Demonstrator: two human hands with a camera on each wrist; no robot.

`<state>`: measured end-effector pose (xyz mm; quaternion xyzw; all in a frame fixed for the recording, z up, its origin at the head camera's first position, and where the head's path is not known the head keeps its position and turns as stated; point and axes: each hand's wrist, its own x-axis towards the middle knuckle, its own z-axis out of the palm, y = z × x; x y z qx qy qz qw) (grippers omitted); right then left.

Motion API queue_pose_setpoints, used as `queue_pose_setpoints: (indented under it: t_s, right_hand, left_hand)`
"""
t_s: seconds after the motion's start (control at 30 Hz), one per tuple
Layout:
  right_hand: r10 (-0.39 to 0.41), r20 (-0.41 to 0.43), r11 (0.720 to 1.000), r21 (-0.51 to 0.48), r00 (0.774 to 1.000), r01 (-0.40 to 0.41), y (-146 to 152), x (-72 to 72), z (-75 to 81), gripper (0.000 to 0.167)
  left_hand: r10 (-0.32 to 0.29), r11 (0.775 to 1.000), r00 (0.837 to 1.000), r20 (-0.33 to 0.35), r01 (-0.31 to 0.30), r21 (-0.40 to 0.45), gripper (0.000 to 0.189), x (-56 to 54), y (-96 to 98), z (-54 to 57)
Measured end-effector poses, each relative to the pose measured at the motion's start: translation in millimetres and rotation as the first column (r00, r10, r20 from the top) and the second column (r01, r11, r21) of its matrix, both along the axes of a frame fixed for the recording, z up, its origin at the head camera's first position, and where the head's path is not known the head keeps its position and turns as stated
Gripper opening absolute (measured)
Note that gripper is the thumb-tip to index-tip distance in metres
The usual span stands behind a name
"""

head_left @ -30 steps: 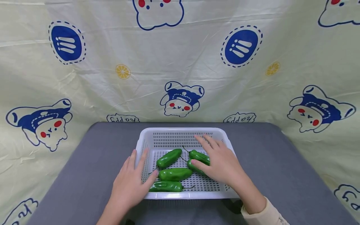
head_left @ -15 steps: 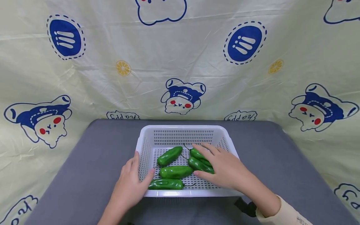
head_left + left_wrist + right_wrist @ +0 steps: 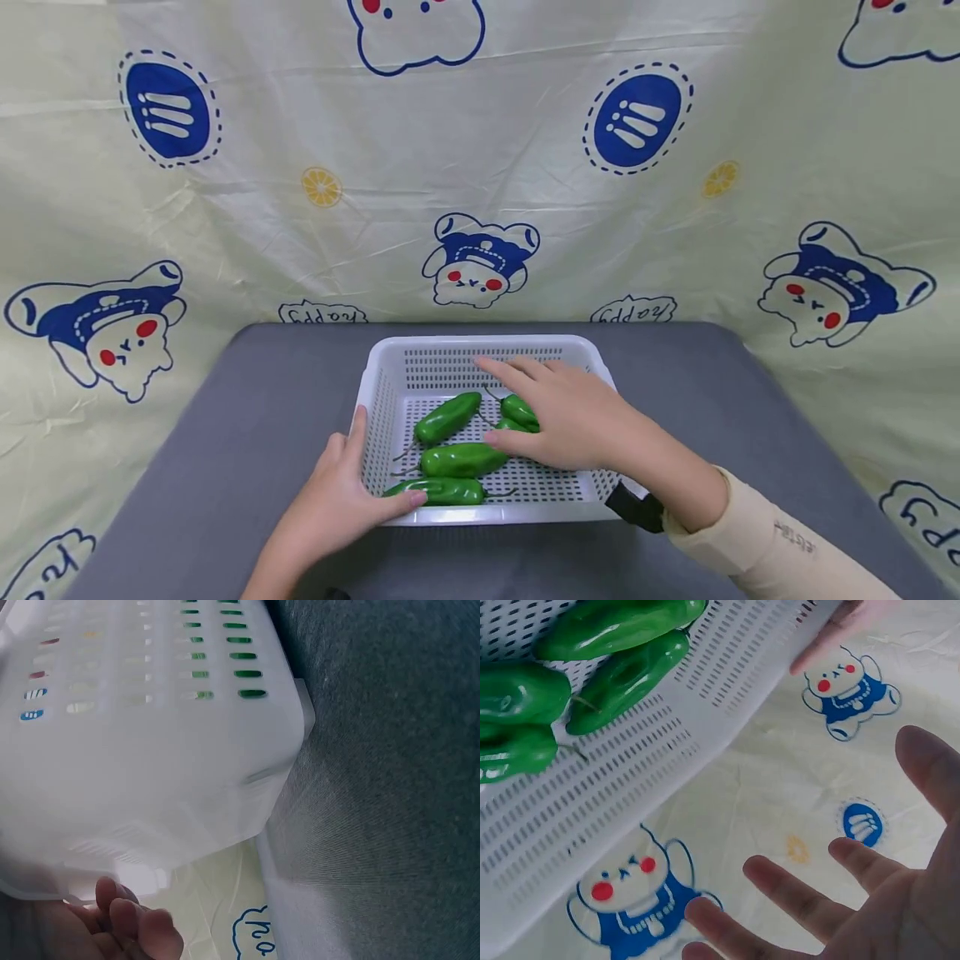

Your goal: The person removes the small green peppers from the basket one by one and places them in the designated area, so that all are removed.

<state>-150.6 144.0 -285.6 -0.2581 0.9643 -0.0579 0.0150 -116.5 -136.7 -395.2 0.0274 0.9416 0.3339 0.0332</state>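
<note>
A white perforated plastic basket (image 3: 510, 515) holds several green peppers. One long pepper (image 3: 447, 418) lies slanted at the back, another pepper (image 3: 463, 460) sits in the middle, and a third pepper (image 3: 446, 492) lies along the front wall. My left hand (image 3: 333, 492) grips the basket's front left corner, thumb over the rim; in the left wrist view its fingertips (image 3: 150, 930) curl below the rim. Fingers spread, my right hand (image 3: 573, 412) hovers above the right side of the basket, partly hiding the right-hand peppers (image 3: 517, 411). Nothing is in its palm in the right wrist view.
The basket stands on a grey cloth-covered table (image 3: 300, 383). Behind and beside it hangs a pale patterned curtain (image 3: 480, 167) with blue cartoon prints. A black strap (image 3: 633, 507) is by the right wrist.
My left hand has moved from spread fingers beside the left rim to gripping the front left corner. My right hand first shifted right, then back left over the right-hand peppers. The peppers have stayed put.
</note>
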Motion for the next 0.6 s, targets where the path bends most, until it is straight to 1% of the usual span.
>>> queue_pose_setpoints:
  t_s: [0.07,0.17,0.27,0.4,0.5,0.57,0.6]
  right_hand:
    - [-0.001,0.044,1.0,0.012,0.999,0.0,-9,-10.7,-3.0,0.08]
    - [-0.027,0.108,0.998,0.053,0.994,0.021,-21,-29.4,-13.6,0.082]
    - [-0.048,0.167,0.994,0.104,0.985,0.031,-29,-50.4,-31.0,0.082]
    - [-0.077,0.261,0.986,0.166,0.962,0.034,-36,-75.0,-59.5,0.082]
    - [-0.093,0.313,0.982,0.186,0.945,0.035,-39,-85.4,-79.1,0.084]
    - [-0.094,0.328,0.982,0.185,0.94,0.033,-39,-89.4,-88.6,0.086]
    - [-0.093,0.325,0.983,0.182,0.941,0.034,-39,-91.1,-92.3,0.088]
  left_hand:
    - [-0.009,1.0,1.0,0.003,0.009,0.001,0.141,0.2,-0.7,0.4]
    - [-0.016,1.0,1.0,0.013,0.016,0.005,0.143,-0.1,-0.9,0.2]
    - [-0.013,1.0,1.0,0.028,0.013,0.003,0.143,-0.3,-0.6,0.2]
    - [0.003,1.0,0.999,0.041,-0.003,-0.011,0.144,0.6,-0.9,1.2]
    - [0.015,1.0,0.999,0.047,-0.014,-0.018,0.144,1.4,-0.4,1.6]
    - [0.021,1.0,0.999,0.05,-0.02,-0.022,0.143,1.2,0.2,1.1]
    - [0.023,1.0,0.998,0.05,-0.022,-0.022,0.144,1.2,0.3,0.9]
